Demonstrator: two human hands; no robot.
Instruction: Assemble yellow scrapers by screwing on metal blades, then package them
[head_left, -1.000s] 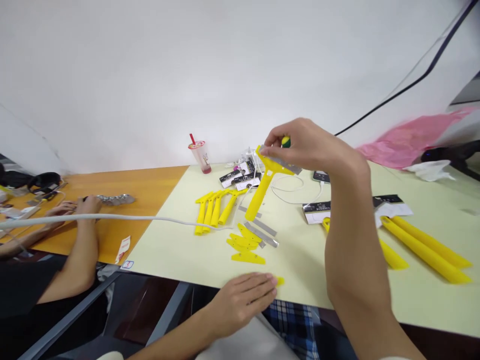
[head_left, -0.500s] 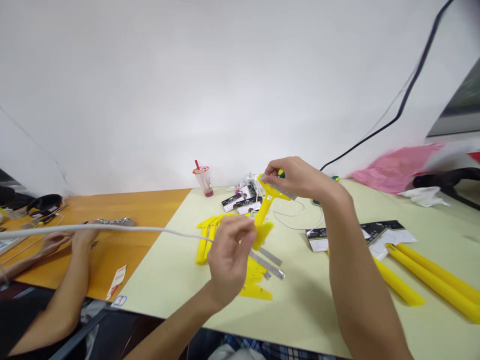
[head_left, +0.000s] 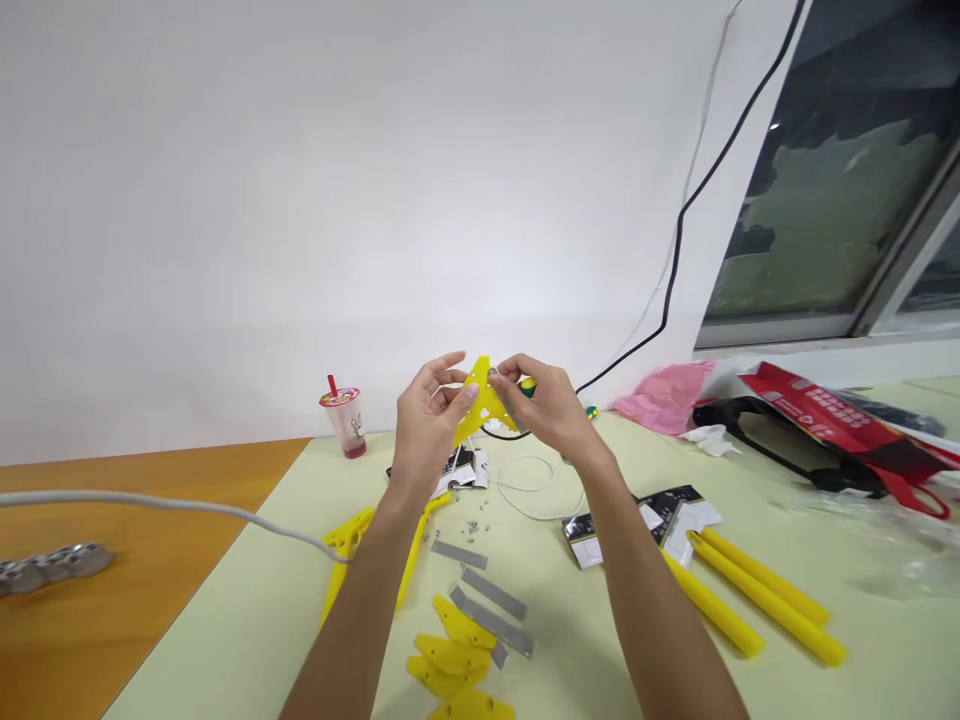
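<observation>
My left hand (head_left: 426, 415) is closed by thumb and fingers on a yellow plastic plate (head_left: 478, 395) with small holes, held tilted above the table. My right hand (head_left: 546, 398) pinches a grey metal strip (head_left: 507, 400) that lies against the plate's right side. Whether a handle is joined to the plate is hidden by my hands. Below them, several loose metal strips (head_left: 493, 592) and small screws (head_left: 472, 527) lie on the table. Nearer me is a group of similar yellow plates (head_left: 452, 655). Yellow T-shaped handles (head_left: 349, 530) lie partly behind my left forearm.
Yellow tubes (head_left: 765, 597) and black-and-white packaging cards (head_left: 679, 512) lie to the right. A drink cup (head_left: 345, 423) with a straw stands at the back left. A white cable (head_left: 187, 507) crosses the left side. A red bag (head_left: 847, 415) and pink plastic (head_left: 664, 397) lie far right.
My view has turned right, and the co-worker's arms have left it. My hands have come together at one height around the yellow plate. Loose screws and more strips now show below.
</observation>
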